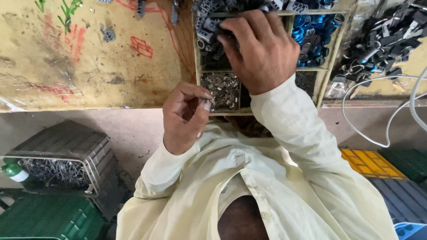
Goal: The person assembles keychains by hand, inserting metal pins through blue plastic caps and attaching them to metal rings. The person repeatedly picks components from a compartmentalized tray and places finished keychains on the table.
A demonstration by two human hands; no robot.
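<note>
Head view, looking down over a worn yellow-painted workbench [89,66] with red and green scribbles.

Right hand [262,49]: reaching into the upper compartment of a shallow wooden divided tray [331,46]. Fingers curled down onto a heap of small dark grey metal-and-plastic parts [209,40] — fingertips pressed into the pile, touching it. Whether a part is actually pinched cannot be told; the back of the hand hides the fingertips.

Left hand [184,118]: held at the bench edge, just in front of the tray's lower compartment. Thumb and forefinger pressed together on a tiny silvery metal piece [209,100] — too small to identify further. The other fingers are curled into the palm.

Tray contents: lower compartment holds small shiny silver metal bits [222,89]; the compartment to the right of the hand holds glossy blue ring-shaped parts [311,31].

Surroundings: a loose pile of black clips with metal rings [382,40] lies on the bench at far right, a white cable [378,129] loops below it. Below the bench at left, a grey ribbed plastic crate [66,151] holds thin metal pieces.
</note>
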